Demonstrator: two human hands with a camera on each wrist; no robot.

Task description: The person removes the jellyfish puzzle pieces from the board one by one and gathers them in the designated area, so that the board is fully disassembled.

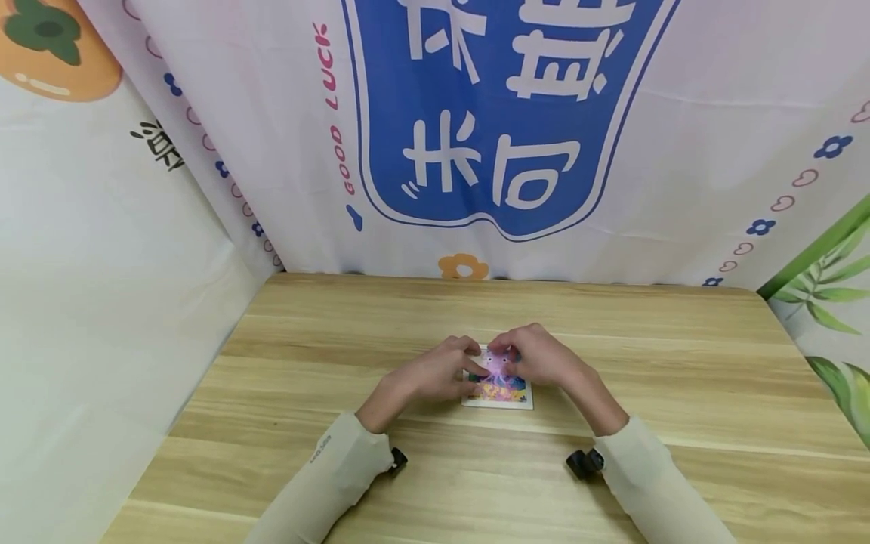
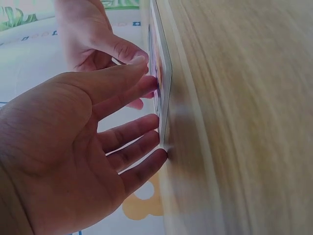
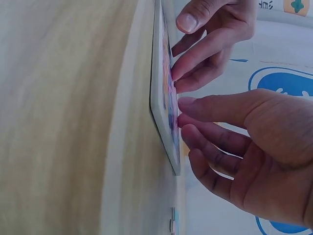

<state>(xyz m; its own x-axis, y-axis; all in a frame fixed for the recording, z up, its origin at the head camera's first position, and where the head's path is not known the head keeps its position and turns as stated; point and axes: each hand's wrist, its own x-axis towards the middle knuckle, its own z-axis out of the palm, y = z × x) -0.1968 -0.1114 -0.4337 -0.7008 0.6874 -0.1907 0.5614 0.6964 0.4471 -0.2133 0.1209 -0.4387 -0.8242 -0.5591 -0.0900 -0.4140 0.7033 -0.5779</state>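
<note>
A small square picture board (image 1: 498, 403) with a white border lies flat on the wooden table, showing a pink cartoon figure with eyes on a blue and yellow ground. My left hand (image 1: 445, 370) reaches over its left side. The left fingers (image 2: 134, 134) are spread and gently bent, tips at the board's face and edge. From the right comes my right hand (image 1: 537, 357), covering the upper right corner. Its thumb and index fingertips touch the picture close together, while the other fingers (image 3: 210, 159) curve loosely beside the board.
The wooden table (image 1: 326, 347) meets a printed cloth (image 1: 272, 136) hanging at its back edge. White cloth also hangs along the left side. A black wrist camera (image 1: 584, 463) sits by the right cuff. Low in the right wrist view, a small thin object (image 3: 173, 223) lies beyond the board.
</note>
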